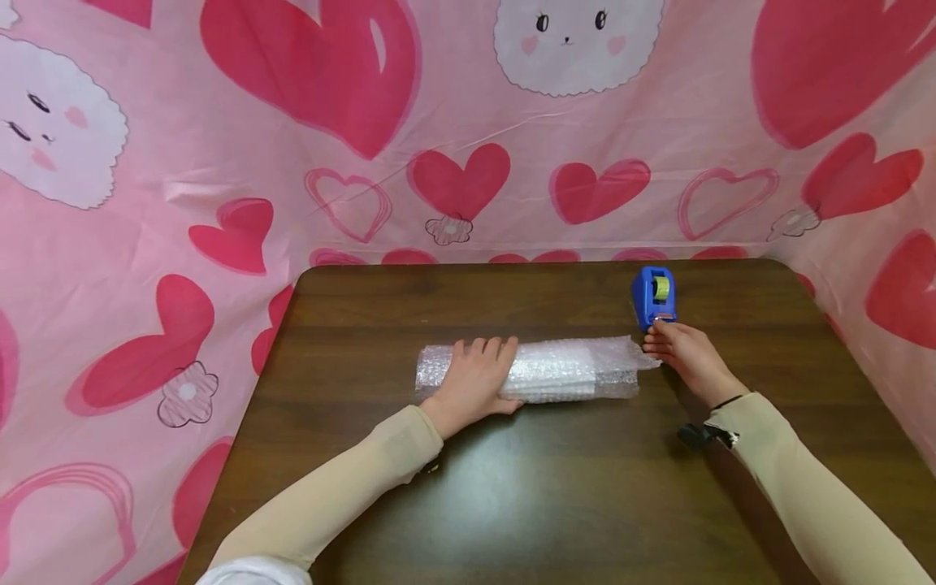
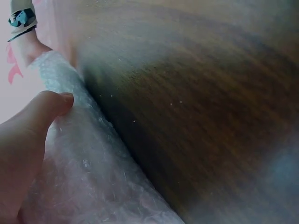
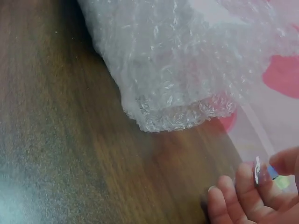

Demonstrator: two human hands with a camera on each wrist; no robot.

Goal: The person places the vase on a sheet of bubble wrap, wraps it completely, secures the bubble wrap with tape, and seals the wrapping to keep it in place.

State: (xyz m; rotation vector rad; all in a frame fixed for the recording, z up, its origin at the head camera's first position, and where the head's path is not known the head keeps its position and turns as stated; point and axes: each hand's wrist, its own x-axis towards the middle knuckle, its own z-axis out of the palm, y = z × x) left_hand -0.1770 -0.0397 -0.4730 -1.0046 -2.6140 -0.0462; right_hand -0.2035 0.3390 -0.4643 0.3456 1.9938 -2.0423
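A bundle rolled in clear bubble wrap (image 1: 552, 370) lies across the middle of the table, its loose wrap end sticking out at the right. My left hand (image 1: 475, 375) grips it from above near its left half, fingers over the far side and thumb along the near side. The left wrist view shows that thumb (image 2: 58, 103) on the wrap. At the front of a blue tape dispenser (image 1: 643, 296), my right hand (image 1: 683, 353) is raised beside the wrap's right end. Thumb and forefinger pinch a small shiny strip of clear tape (image 3: 257, 170); the other fingers are curled.
The dark wooden table (image 1: 468, 504) has rounded far corners. A pink curtain (image 1: 351, 211) printed with hearts hangs behind it and along both sides. A yellow-green tape core (image 1: 661, 288) sits inside the dispenser, close to the table's far right.
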